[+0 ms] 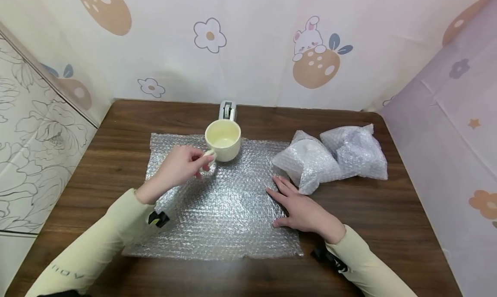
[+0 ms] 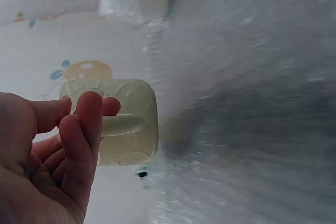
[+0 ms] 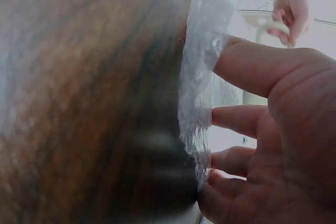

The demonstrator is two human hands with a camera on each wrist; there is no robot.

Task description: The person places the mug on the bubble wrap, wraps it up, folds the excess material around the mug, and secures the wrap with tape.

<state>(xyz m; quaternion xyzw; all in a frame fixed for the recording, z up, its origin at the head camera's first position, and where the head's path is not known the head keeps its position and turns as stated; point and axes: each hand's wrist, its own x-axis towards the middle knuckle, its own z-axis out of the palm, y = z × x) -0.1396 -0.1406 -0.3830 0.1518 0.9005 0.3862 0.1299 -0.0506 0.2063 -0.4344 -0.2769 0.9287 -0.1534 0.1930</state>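
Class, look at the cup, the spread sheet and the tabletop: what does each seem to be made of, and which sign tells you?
Cup: probably glazed ceramic, pale yellow, with a soft shine inside and raised shapes outside; hard plastic is possible.
Sheet: apparently clear plastic bubble wrap, glossy, its small bubbles glinting.
Tabletop: dark wood or wood-look laminate, satin, with streaky grain.

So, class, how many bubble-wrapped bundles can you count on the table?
2: one bundle lies just beyond the right hand, and the other bundle sits beside it, toward the right edge of the table. No others show.
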